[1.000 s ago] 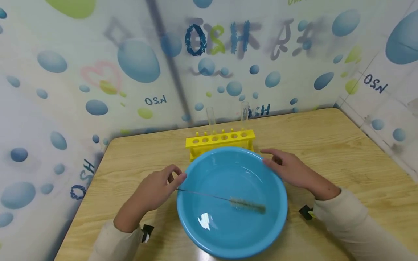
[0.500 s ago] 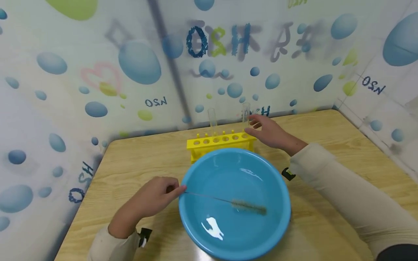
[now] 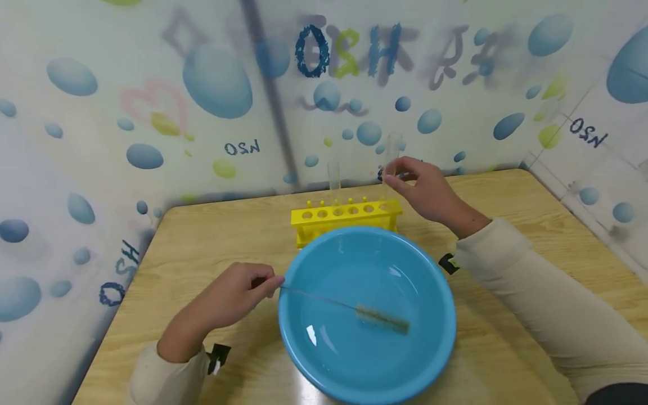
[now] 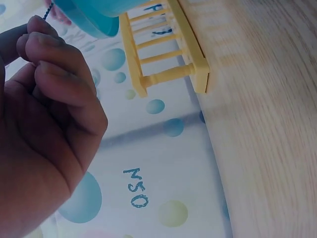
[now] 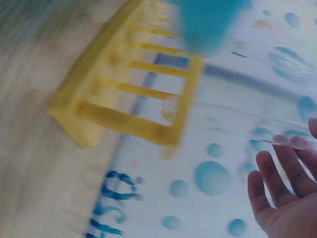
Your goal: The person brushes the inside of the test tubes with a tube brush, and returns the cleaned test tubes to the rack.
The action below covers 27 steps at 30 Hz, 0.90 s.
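Observation:
My left hand (image 3: 230,298) pinches the thin twisted-wire handle of a test tube brush (image 3: 382,319) at the left rim of the blue basin (image 3: 284,332). The bristled head lies inside the basin. Beyond it, my right hand (image 3: 430,191) pinches a clear test tube (image 3: 392,147) near its upper part. That tube stands raised at the right end of the yellow test tube rack (image 3: 304,221). In the right wrist view, the tube's rounded bottom (image 5: 169,109) is just through the rack's top bar.
Another clear test tube (image 3: 334,179) stands in a middle hole of the rack. The basin sits close in front of the rack on the wooden table (image 3: 217,236). A patterned wall (image 3: 212,180) rises behind the table's back edge.
My right hand has left the basin's right rim, reached the right-hand test tube, and lifted it somewhat. My left hand keeps the brush's handle at nearly the same spot.

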### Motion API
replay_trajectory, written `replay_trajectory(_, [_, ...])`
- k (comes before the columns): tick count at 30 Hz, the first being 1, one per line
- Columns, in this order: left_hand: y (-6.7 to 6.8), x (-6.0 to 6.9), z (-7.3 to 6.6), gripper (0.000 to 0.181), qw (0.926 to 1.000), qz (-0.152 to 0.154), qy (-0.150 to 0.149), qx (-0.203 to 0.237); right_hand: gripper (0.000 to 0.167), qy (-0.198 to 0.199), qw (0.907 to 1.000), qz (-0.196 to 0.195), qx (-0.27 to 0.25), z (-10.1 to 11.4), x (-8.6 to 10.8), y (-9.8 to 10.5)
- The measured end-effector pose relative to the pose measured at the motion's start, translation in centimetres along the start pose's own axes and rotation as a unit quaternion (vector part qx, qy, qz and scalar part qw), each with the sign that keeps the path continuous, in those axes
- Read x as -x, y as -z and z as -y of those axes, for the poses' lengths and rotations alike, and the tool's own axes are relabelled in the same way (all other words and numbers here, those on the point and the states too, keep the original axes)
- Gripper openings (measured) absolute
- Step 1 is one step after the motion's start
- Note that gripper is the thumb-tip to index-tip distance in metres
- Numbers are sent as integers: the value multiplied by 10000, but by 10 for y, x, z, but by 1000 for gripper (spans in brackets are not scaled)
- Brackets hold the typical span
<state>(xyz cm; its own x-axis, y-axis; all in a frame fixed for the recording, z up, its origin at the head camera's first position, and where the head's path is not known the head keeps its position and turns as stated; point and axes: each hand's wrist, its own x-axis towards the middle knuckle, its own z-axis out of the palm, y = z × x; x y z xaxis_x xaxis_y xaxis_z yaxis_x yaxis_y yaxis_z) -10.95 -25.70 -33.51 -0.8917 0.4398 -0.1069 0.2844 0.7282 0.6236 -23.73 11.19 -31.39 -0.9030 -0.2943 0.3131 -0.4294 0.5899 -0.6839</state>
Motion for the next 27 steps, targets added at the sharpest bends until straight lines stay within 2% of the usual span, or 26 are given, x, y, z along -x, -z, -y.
replay_trajectory(4, [1,0,0,32,9999,-81,-84,81,20,565,9973,-458,46,18,12,16])
replay_trajectory(8, [2,1,-2,31,9996,-219,-130,82,23,939,9910,-802,513,34,38,29])
replay_trajectory(11, [4,5,-5,30,9995,-292,-86,65,36,1192,9855,-732,959,34,67,28])
replay_trajectory(14, [7,6,-9,31,9991,-402,-126,-28,53,1367,9812,-402,1302,23,98,21])
replay_trajectory(17, [10,5,-11,31,9973,-684,-243,-104,57,1255,9818,-60,1424,11,119,14])
replay_trajectory(21, [12,5,-10,28,9920,-1185,-442,-65,53,852,9853,303,1449,1,131,8])
replay_trajectory(25, [10,6,-4,26,9824,-1745,-665,75,49,550,9860,572,1464,-3,137,4])
replay_trajectory(27, [8,6,-1,26,9759,-2060,-706,172,49,531,9853,604,1506,-5,138,3])
